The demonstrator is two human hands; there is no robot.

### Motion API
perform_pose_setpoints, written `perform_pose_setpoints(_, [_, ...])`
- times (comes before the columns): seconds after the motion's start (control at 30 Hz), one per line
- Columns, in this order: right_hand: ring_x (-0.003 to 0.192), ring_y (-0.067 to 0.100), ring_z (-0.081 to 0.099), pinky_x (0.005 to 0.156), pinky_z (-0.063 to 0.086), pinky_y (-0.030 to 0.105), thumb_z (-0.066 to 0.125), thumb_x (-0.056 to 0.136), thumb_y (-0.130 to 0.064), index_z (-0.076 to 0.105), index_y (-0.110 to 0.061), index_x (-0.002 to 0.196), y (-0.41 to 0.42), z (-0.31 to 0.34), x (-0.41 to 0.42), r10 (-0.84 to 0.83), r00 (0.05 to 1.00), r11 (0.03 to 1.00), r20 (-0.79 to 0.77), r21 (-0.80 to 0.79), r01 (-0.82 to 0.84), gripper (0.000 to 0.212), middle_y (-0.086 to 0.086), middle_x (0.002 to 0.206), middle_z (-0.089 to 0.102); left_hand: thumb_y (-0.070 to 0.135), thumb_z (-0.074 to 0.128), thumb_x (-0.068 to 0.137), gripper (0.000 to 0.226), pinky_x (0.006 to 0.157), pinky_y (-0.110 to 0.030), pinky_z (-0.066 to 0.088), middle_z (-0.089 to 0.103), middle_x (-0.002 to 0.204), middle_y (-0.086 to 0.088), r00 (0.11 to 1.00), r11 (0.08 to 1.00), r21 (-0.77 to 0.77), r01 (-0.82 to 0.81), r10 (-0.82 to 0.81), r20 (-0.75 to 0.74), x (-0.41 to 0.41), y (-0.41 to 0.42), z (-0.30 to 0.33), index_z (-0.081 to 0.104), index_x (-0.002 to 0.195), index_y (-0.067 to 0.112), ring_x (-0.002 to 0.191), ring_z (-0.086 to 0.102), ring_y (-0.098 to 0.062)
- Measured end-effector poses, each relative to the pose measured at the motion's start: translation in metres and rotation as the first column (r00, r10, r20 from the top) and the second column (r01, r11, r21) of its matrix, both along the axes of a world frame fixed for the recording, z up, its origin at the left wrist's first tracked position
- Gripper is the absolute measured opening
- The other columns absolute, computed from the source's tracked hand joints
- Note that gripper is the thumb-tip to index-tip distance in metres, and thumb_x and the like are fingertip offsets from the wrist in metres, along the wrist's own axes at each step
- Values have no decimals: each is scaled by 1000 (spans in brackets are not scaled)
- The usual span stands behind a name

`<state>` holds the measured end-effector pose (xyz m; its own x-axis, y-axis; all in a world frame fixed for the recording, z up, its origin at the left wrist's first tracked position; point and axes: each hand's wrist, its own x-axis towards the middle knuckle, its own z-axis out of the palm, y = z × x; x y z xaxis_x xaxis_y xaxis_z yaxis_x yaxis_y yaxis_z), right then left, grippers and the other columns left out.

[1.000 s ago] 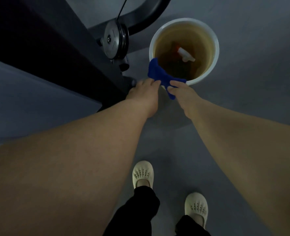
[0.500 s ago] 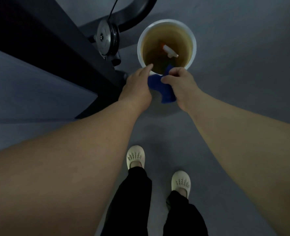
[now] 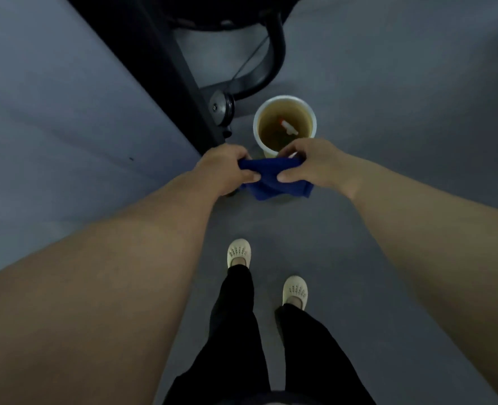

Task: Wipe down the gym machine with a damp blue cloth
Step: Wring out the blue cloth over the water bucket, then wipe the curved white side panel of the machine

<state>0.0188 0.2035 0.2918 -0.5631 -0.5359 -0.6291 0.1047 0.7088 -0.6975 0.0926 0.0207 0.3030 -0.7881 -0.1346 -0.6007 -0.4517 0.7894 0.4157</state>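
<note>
A blue cloth (image 3: pixel 274 185) hangs stretched between both my hands, just in front of the white bucket (image 3: pixel 258 138). My left hand (image 3: pixel 227 168) pinches the cloth's left end and my right hand (image 3: pixel 309 165) pinches its right end. The rest of the cloth droops below the hands. The gym machine's black frame (image 3: pixel 160 62) runs diagonally at upper left, with a round pulley (image 3: pixel 221 108) and a curved black bar (image 3: pixel 274 59) behind the bucket.
The bucket holds murky yellowish water with a spray bottle (image 3: pixel 287 127) lying in it. Grey floor (image 3: pixel 388 112) spreads to the right. A lighter grey padded surface (image 3: pixel 52 112) lies on the left. My feet in cream clogs (image 3: pixel 239 252) stand below.
Both hands have lifted the cloth off the bucket rim and pulled back toward me, spreading it between them. The view has risen, so the bucket looks smaller and farther.
</note>
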Motion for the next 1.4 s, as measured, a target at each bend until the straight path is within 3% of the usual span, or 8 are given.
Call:
perform_pose_setpoints(0.33, [75, 11, 67, 64, 55, 24, 74, 87, -24, 61, -12, 100, -64, 158, 41, -125, 992, 936, -37, -336, 105, 21, 4, 88, 69, 22, 76, 83, 18, 69, -31, 44, 62, 85, -4, 928, 959, 29, -281, 279, -245, 78, -64, 183, 61, 88, 15, 79, 58, -19])
perform_pose_setpoints(0.47, [92, 29, 65, 81, 55, 47, 73, 86, -32, 65, -11, 101, -108, 214, 59, -183, 948, 920, -261, -385, 72, 27, 10, 95, 68, 34, 70, 88, 16, 67, -32, 51, 66, 86, 0, 759, 883, 51, -467, 430, -490, 120, -97, 247, 63, 93, 20, 75, 61, -15])
perform_pose_setpoints(0.6, [88, 18, 60, 72, 49, 33, 69, 87, -35, 68, -23, 104, -146, 261, 79, -187, 835, 920, -517, -390, -35, 21, 3, 105, 62, 29, 54, 98, 19, 91, -38, 44, 58, 112, -1, 669, 781, -283, -557, 219, -710, 140, -119, 284, 67, 108, 20, 108, 50, -21])
perform_pose_setpoints(0.73, [83, 15, 61, 60, 42, 20, 66, 91, -28, 68, -20, 108, -184, 315, 93, -378, 752, 850, -540, -524, 50, 18, 0, 100, 65, 31, 61, 94, 18, 81, -38, 49, 48, 111, 0, 414, 659, -192, -727, 198, -888, 143, -138, 326, 69, 104, 20, 97, 52, -20])
perform_pose_setpoints(0.93, [70, 9, 72, 58, 54, 17, 63, 93, -10, 64, -18, 104, -253, 389, 122, -706, 708, 368, -24, -867, 337, 14, 4, 102, 69, 26, 64, 92, 9, 74, -28, 52, 49, 116, 5, 5, 727, 179, -663, 243, -970, 136, -177, 407, 68, 99, 23, 82, 58, -12])
perform_pose_setpoints(1.13, [95, -11, 59, 85, 49, 9, 63, 91, -9, 44, -23, 131, -308, 433, 145, -876, 481, 109, 26, -962, 252, 47, -20, 117, 54, 11, 64, 87, 26, 62, -30, 54, 42, 116, 0, -174, 888, -219, -403, -310, -935, 138, -230, 446, 50, 108, 19, 80, 60, -21])
perform_pose_setpoints(1.27, [111, -13, 50, 93, 40, 5, 57, 92, 2, 44, -1, 127, -326, 412, 158, -947, 249, 213, -203, -977, 15, 37, 0, 145, 37, 9, 61, 86, 28, 96, -36, 46, 45, 122, 0, -153, 737, -560, -379, -647, -747, 132, -253, 421, 62, 113, 17, 109, 52, -24])
perform_pose_setpoints(1.4, [134, 3, 28, 112, 24, 14, 50, 99, -10, 50, -6, 135, -336, 405, 136, -891, 102, 437, -443, -896, -78, 36, 13, 152, 36, 24, 43, 102, 54, 121, -42, 9, 28, 160, -1, 192, 291, -735, -612, -847, -495, 126, -262, 417, 28, 153, 15, 147, 26, -23])
